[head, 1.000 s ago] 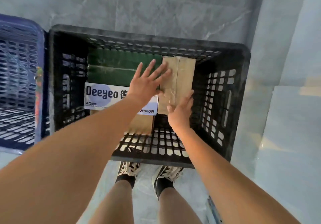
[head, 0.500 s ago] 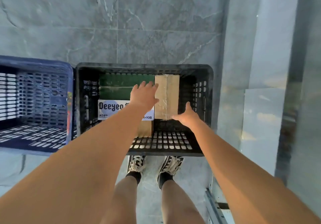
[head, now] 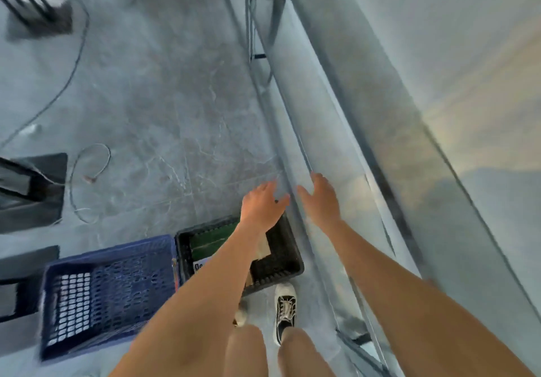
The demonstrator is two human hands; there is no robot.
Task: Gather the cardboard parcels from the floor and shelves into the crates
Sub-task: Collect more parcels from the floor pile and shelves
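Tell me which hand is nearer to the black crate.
Left. The left hand is raised, open, over the black crate at its far edge in this view. The right hand, also open and empty, is off to the crate's right, over the metal shelf frame.

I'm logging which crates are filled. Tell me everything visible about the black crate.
The black crate is perforated plastic, rectangular and open-topped, upright on the grey floor, its left wall against the blue crate. Inside lie a green box with a white label and a brown cardboard parcel, partly hidden by the left forearm. Neither hand touches it. A shoe stands just before its near edge.
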